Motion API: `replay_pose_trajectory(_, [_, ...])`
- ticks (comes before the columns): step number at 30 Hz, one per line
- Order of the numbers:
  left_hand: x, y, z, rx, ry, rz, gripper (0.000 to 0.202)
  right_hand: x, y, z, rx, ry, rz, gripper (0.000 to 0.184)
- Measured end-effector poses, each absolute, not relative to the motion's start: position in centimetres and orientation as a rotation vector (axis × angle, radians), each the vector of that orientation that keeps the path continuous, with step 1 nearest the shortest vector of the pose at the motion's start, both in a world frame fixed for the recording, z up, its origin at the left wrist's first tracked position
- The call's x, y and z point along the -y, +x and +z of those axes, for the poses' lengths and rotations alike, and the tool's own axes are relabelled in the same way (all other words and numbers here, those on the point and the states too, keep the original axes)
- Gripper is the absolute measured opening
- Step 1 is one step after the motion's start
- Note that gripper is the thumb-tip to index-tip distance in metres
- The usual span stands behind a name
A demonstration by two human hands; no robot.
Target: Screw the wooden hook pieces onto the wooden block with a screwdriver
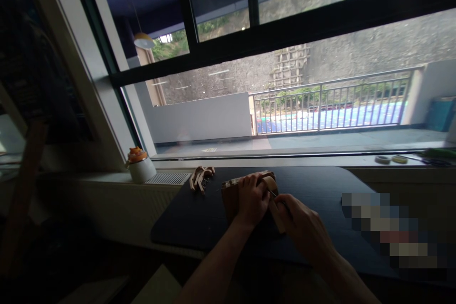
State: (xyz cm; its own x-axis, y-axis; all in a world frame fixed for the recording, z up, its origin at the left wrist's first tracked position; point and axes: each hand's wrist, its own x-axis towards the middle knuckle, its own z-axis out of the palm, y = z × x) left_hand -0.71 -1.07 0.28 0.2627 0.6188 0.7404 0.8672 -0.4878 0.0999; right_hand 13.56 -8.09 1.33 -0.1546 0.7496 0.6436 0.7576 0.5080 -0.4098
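Near the dark flat tabletop's [185,218] far edge, the left hand [252,197] holds a pale curved wooden strip [271,184] against a brown rectangular block [230,199]; the right hand [302,218] grips a slim dark tool [273,194], possibly bladed. Should the strip shift, the tool could skid leftward into the left hand.

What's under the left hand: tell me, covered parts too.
Under the left hand is a brown block, its left part showing beside the hand. The surface directly beneath the palm and fingers is covered and cannot be seen.
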Motion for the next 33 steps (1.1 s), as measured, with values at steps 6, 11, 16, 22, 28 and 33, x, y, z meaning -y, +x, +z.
replay_pose_trajectory(6, [1.0,-0.9,0.3,1.341,-2.238,-1.091,0.031,8.0,14.5,0.3,1.892,-1.247,-0.056,0.018])
replay_pose_trajectory(11, [1.0,-0.9,0.3,1.332,-2.231,-1.098,0.031,7.9,14.1,-0.1,1.925,-1.218,-0.097,0.016])
replay_pose_trajectory(16, [0.8,-1.1,0.1,1.328,-2.233,-1.109,0.031,8.4,12.6,-0.8,1.959,-1.208,-0.139,0.019])
replay_pose_trajectory(22, [0.4,-1.9,0.3,1.268,-2.337,-1.113,0.03,9.1,11.1,-1.3,1.949,-1.193,-0.153,0.021])
replay_pose_trajectory(28, [0.3,-2.3,0.6,1.247,-2.367,-1.112,0.029,9.0,10.5,-1.6,1.943,-1.157,-0.137,0.019])
replay_pose_trajectory(33, [0.1,-2.4,0.4,1.245,-2.386,-1.127,0.031,9.2,11.3,-1.7,1.944,-1.132,-0.063,0.021])
